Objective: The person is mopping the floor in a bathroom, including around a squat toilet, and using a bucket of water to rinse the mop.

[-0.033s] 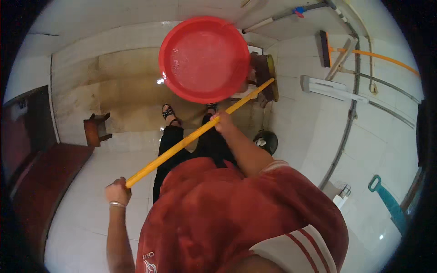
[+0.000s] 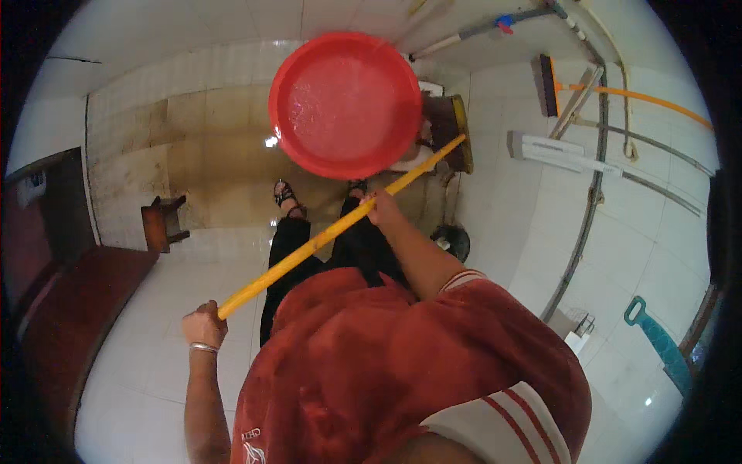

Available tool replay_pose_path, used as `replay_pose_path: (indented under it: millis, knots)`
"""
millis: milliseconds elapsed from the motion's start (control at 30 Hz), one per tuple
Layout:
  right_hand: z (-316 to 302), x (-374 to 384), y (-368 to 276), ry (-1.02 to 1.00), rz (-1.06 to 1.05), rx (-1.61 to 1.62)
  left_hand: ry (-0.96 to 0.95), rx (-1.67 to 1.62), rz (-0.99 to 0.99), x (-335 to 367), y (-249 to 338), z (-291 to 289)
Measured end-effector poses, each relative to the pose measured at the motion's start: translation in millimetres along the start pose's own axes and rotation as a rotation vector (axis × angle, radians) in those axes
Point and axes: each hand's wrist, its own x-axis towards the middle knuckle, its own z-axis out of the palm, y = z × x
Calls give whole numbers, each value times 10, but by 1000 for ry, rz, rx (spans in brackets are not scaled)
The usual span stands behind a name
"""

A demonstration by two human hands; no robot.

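A long yellow pole (image 2: 297,257) runs slantwise across my body, from lower left to upper right. My left hand (image 2: 205,323) is closed around its near end. Farther up the pole, my right hand (image 2: 376,209) grips it with the arm bent. Its far end reaches over to a dark panel with a yellowish edge (image 2: 461,124) by the right wall; whether they touch I cannot tell. Just beyond my right hand, a large round red basin (image 2: 348,166) contains foamy-looking water.
Wet brownish floor (image 2: 224,143) lies around my sandals. To the left stand a small wooden stool (image 2: 158,224) and a dark red panel (image 2: 97,298). On the right wall are an orange-handled brush (image 2: 550,87), a white squeegee-like tool (image 2: 568,152), pipes (image 2: 595,209) and a teal long-handled thing (image 2: 661,344).
The basin sits slightly lower in the picture, and my left hand with the pole's near end is slightly farther right. Both hands keep their grip.
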Motion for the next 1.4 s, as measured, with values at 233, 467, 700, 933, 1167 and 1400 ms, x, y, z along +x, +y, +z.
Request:
replay_pose_path:
  millis: [233,467,700,933,1167,1400]
  knots:
    - [59,-21,-344,-72,4,-104,-94,-105,12,-78,82,106]
    - [-49,-45,-854,52,-25,-116,39,-75,8,-29,642,-47]
    - [-606,195,-1295,-102,-26,-85,178,-8,-9,-164,1340,-192]
    - [-710,77,-1528,44,63,-75,208,18,17,-277,1679,-143]
    - [-1054,444,-1537,-72,-3,-109,235,-24,35,-314,1805,-188]
    - [-943,250,-1574,-64,113,-75,197,5,8,-296,1764,-437]
